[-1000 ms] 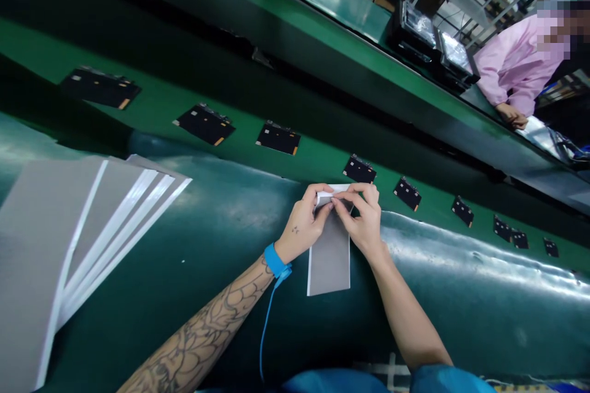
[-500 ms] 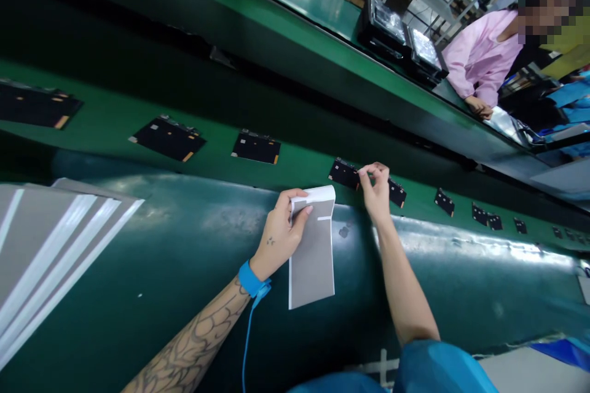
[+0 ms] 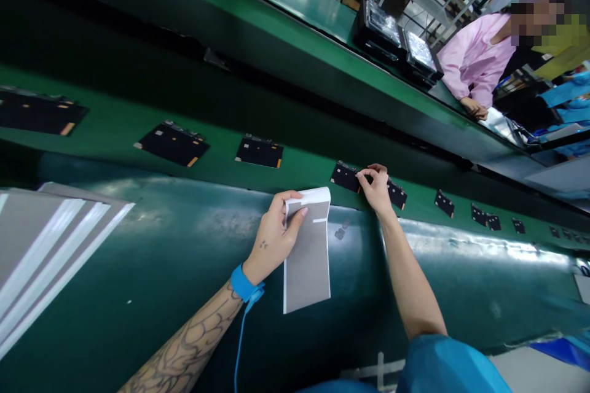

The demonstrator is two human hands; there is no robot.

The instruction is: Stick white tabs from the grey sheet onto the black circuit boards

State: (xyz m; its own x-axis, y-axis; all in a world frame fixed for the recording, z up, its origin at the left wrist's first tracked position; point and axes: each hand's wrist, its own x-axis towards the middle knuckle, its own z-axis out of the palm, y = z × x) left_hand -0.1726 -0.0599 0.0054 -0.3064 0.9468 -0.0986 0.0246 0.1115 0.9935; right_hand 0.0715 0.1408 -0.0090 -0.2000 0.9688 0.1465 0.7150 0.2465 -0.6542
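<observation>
My left hand point(image 3: 274, 236), with a blue wrist strap point(image 3: 246, 284) and cord, grips a grey sheet with white edges point(image 3: 306, 270) near its top. The sheet's upper end is bent over, showing a white side. My right hand point(image 3: 377, 190) is closed in a pinch at the right end of a flat black panel point(image 3: 345, 176) on the green belt. Whatever lies between its fingertips is too small to make out. Partly behind this hand is another black panel point(image 3: 396, 194).
More black panels, such as one point(image 3: 259, 151) left of my hands, lie along the belt point(image 3: 304, 166). A stack of grey sheets point(image 3: 41, 239) rests on the left of the green worktop point(image 3: 184, 270). Black trays point(image 3: 378, 27) stand across the line, near a person in pink point(image 3: 479, 58).
The black panels have shifted slightly right relative to the worktop. My left hand keeps its grip on the sheet. My right hand stays pinched at the panel's end. The view has shifted a little.
</observation>
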